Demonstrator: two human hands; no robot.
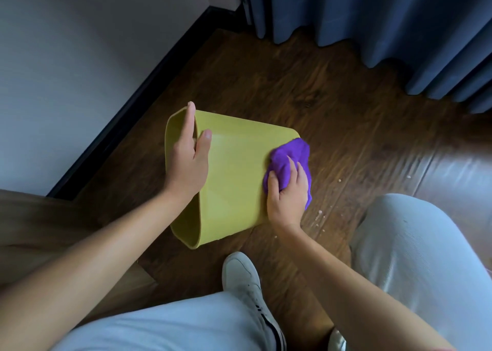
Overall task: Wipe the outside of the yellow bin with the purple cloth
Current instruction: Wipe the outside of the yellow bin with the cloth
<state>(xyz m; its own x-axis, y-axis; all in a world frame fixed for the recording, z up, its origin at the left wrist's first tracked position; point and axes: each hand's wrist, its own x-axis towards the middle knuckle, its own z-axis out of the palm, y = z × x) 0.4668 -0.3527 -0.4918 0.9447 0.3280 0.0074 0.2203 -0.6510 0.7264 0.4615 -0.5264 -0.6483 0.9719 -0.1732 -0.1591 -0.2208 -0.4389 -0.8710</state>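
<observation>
We see the yellow bin (234, 180) lying on its side on the wooden floor (332, 105), in the middle of the frame. Its open mouth faces the left edge of the frame and its closed base points right.

Our left hand (189, 159) grips the bin at its rim (168, 148): the thumb lies on the outer wall and the other fingers hook over the rim into the opening. Our right hand (286, 196) curls around the bunched purple cloth (291, 159) and presses it against the bin's outer wall, right at the base edge. Part of the cloth hangs past that edge, toward the floor.

To the upper left, a pale wall (80, 57) with a dark skirting board (149, 95) runs diagonally, close behind the rim end of the bin. Blue curtains (386, 23) hang along the top right, well apart from the bin, with bare floor between them. More open floor lies to the right of the base, scattered with a few pale crumbs (319, 213).

Below the bin, a white shoe (247, 284) stands on the floor just beside its lower edge. Our knees, in light trousers (415, 257), fill the lower frame. A light wooden panel (40, 230) sits at the lower left.
</observation>
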